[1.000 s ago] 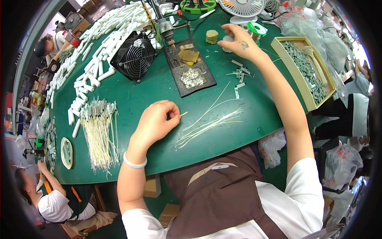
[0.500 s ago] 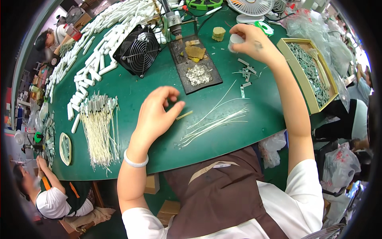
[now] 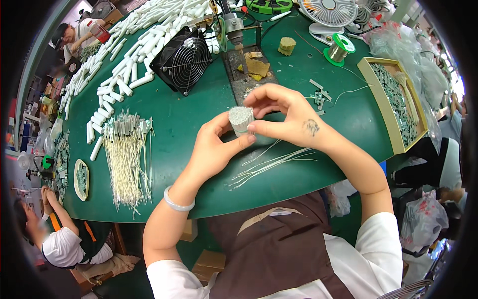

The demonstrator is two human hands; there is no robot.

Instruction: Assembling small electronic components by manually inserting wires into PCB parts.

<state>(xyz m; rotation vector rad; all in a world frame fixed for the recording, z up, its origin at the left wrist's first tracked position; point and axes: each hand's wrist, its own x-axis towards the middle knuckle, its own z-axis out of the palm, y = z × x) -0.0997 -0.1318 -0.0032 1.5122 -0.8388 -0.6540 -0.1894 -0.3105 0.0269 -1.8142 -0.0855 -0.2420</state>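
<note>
Grey bundle (image 3: 241, 116) is btwn your hands: L hand (image 3: 212, 149) pinching it low, R hand (image 3: 293, 117) w/ thumb and fingers on its R side. Est. light, stiff, prob. apt to shed pcs; grip sides evenly, low.

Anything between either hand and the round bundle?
Nothing visible: left hand and right hand both have digits right at the bundle. The loose wires lie lower right in view, not between.

Open green tabletop (image 3: 169, 130) between pale wire bundle (image 3: 127, 167) and left hand (image 3: 213, 149); black axial fan (image 3: 185, 64) and soldering iron (image 3: 234, 31) block the far side.
</note>
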